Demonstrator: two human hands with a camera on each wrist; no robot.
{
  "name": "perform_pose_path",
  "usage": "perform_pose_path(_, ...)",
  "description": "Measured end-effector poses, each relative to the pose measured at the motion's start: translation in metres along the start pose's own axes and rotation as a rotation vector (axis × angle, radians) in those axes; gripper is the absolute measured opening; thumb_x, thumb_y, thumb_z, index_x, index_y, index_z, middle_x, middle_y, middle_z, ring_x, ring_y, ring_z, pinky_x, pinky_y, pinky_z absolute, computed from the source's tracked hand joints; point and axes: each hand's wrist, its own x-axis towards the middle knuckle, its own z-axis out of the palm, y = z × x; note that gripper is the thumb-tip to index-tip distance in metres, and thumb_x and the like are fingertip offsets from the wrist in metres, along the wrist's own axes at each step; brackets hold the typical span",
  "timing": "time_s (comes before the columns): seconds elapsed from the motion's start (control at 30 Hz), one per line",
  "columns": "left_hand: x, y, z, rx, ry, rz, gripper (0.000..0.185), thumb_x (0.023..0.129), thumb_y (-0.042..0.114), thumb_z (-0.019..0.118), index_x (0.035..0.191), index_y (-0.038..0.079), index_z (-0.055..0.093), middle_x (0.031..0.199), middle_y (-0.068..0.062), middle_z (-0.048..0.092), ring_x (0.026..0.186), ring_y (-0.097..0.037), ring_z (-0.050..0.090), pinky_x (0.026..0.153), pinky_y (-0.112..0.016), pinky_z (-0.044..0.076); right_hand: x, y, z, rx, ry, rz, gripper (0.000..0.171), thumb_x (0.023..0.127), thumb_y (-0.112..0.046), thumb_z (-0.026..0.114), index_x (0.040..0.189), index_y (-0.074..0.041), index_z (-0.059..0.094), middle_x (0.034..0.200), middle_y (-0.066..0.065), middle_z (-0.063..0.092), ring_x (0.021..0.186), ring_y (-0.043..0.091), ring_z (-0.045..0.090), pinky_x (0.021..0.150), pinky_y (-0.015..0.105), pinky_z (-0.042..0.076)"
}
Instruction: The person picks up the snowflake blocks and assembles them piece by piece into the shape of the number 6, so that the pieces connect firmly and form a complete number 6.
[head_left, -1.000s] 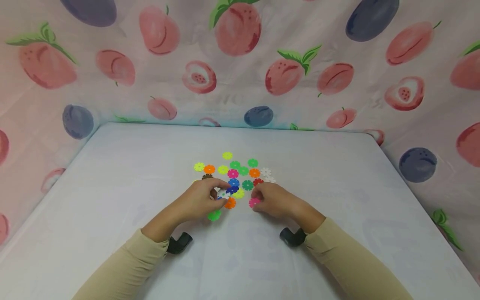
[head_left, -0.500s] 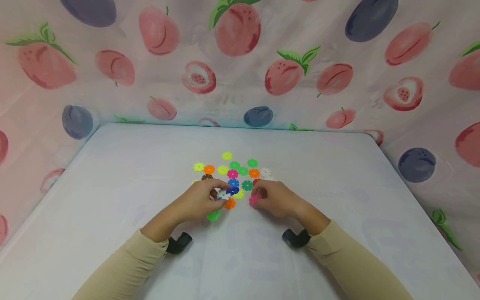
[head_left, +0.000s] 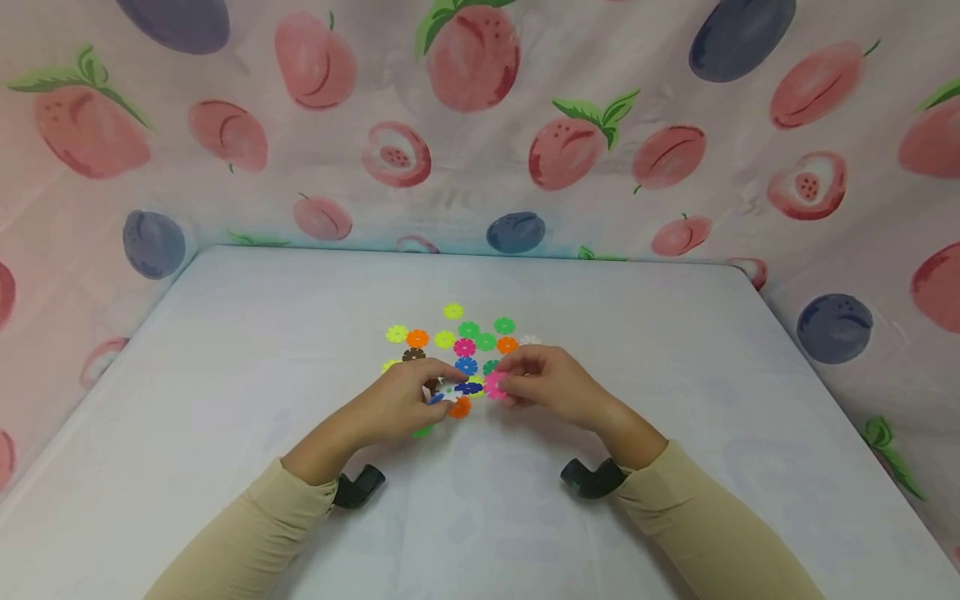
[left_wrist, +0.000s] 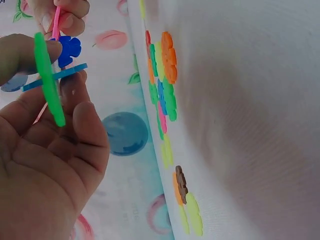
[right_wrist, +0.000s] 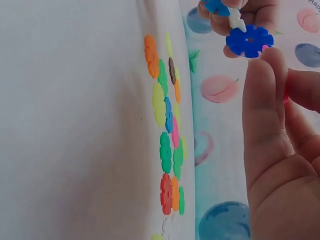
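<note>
My left hand [head_left: 393,402] grips a small cluster of snowflake discs, slotted plastic rounds joined at angles. In the left wrist view a green disc [left_wrist: 47,82] and a light blue disc [left_wrist: 75,71] cross between thumb and fingers. A white disc [right_wrist: 236,20] links to the dark blue disc [right_wrist: 250,41] at the cluster's right end. From the right, my right hand [head_left: 558,387] pinches a pink snowflake disc [head_left: 494,385] by its side. The pink disc's edge is right at the dark blue one. Fingers hide much of the pink disc in the right wrist view.
Several loose discs lie flat on the white tabletop [head_left: 225,375] around and beyond the hands, among them an orange disc [head_left: 461,407], a brown disc [head_left: 413,355] and a blue disc [head_left: 466,367]. A fruit-print curtain [head_left: 465,192] hangs behind the table's far edge.
My right hand has lifted the pink disc and brought it up and leftward to the dark blue disc. The left hand has stayed nearly in place, while the dark blue disc has tilted flatter.
</note>
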Motion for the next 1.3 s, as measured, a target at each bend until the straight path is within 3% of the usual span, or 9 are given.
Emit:
perform_pose_path(0.27,-0.001,0.002,-0.001,-0.028,0.005,0.041,0.034,0.091,0.004,0.065,0.125,0.004,0.067,0.117,-0.001,0.068,0.093,-0.018,0.055,0.08,-0.031,0.053,0.0,0.0,0.004,0.005,-0.024,-0.035,0.025,0.096,-0.01,0.068,0.115,0.007,0.065,0.091,0.011,0.068,0.077,0.025,0.069,0.076,0.037,0.059)
perform_pose_path(0.47,0.0,0.002,0.001,-0.031,0.071,0.072,0.019,0.094,0.01,0.067,0.111,0.009,0.074,0.105,0.003,0.069,0.087,-0.014,0.059,0.076,-0.029,0.053,0.0,-0.002,0.006,0.009,-0.027,-0.043,0.027,0.096,-0.011,0.068,0.117,0.007,0.066,0.093,0.011,0.069,0.077,0.025,0.069,0.076,0.036,0.059)
perform_pose_path(0.67,-0.001,0.004,0.002,-0.03,0.124,0.066,0.013,0.093,0.011,0.068,0.103,0.012,0.076,0.098,0.005,0.07,0.081,-0.012,0.059,0.073,-0.03,0.053,-0.001,-0.005,0.008,0.026,-0.022,-0.044,0.027,0.096,-0.009,0.067,0.117,0.008,0.065,0.092,0.011,0.069,0.077,0.025,0.069,0.076,0.036,0.059)
perform_pose_path(1.03,-0.003,0.007,0.003,-0.066,0.115,0.06,0.008,0.094,0.009,0.068,0.099,0.007,0.075,0.087,0.006,0.067,0.076,-0.015,0.056,0.068,-0.027,0.051,-0.003,-0.012,0.015,0.015,-0.004,-0.015,0.028,0.095,-0.009,0.069,0.117,0.008,0.068,0.09,0.01,0.071,0.074,0.025,0.07,0.078,0.035,0.059)
perform_pose_path(1.3,-0.002,0.008,0.005,-0.095,0.128,0.03,0.009,0.094,0.009,0.068,0.1,0.008,0.074,0.091,0.005,0.068,0.081,-0.017,0.057,0.07,-0.029,0.051,0.0,-0.01,0.017,0.049,0.017,-0.016,0.028,0.095,-0.007,0.068,0.118,0.009,0.067,0.094,0.012,0.071,0.074,0.023,0.069,0.077,0.036,0.059)
